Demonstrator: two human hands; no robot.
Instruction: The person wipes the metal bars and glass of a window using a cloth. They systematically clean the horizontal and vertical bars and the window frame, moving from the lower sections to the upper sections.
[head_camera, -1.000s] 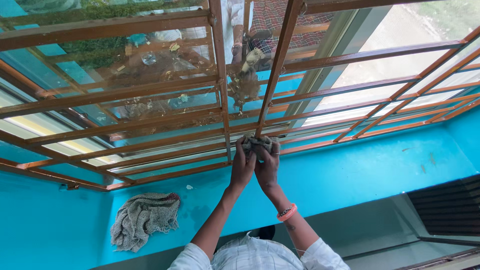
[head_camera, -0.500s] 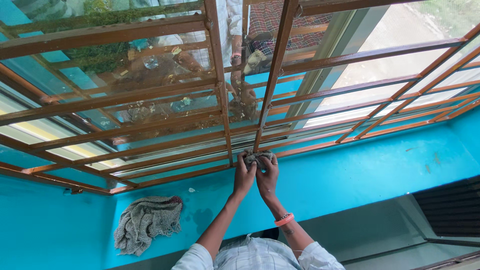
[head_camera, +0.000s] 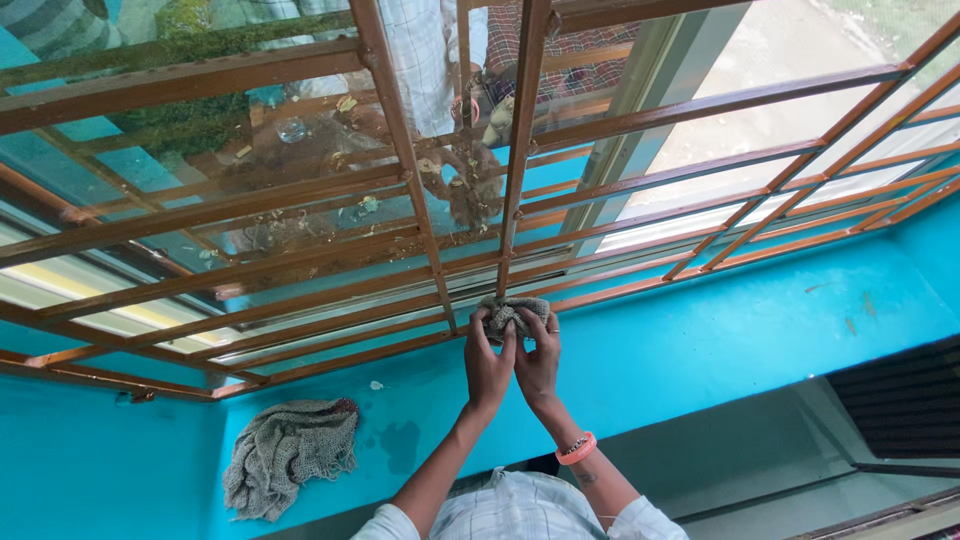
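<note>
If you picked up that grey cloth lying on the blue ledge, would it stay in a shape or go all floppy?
Probably floppy: the grey cloth lies crumpled in soft folds on the blue ledge. It looks loosely woven, like netting, so it is likely light. It should not roll or slide much, since it sits flat and rumpled.

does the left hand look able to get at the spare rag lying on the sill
Probably yes, once it lets go. The left hand grips the small cloth at the grille, and bare turquoise sill lies between it and the spare rag.
</note>
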